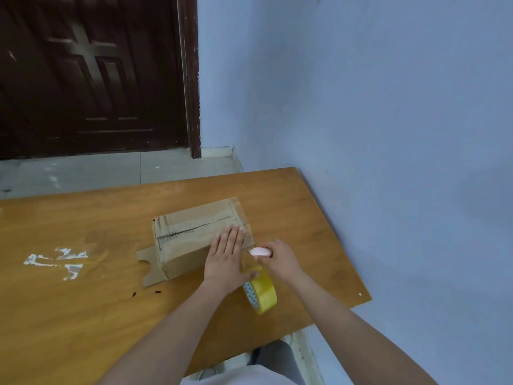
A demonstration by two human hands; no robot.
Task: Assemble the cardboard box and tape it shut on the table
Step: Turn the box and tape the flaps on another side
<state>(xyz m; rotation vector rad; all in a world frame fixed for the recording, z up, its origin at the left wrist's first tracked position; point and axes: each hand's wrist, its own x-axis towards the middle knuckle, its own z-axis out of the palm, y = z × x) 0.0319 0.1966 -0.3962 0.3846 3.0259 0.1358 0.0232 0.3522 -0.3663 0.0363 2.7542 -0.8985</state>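
A brown cardboard box (pixel 191 234) lies on the wooden table (pixel 83 315), its top seam covered with clear tape and a loose flap sticking out at its near left end. My left hand (pixel 224 254) presses flat on the box's right end, fingers together. My right hand (pixel 277 258) is just right of the box and grips a small pink cutter (pixel 260 252) against a strip of clear tape. That strip runs from the box down to a yellow tape roll (pixel 262 293), which stands on edge on the table between my wrists.
White paint marks (pixel 55 259) and small dark specks (pixel 133 294) are on the table to the left. A blue wall (pixel 388 134) runs along the table's right edge. A dark wooden door (pixel 91 73) and tiled floor lie beyond the far edge.
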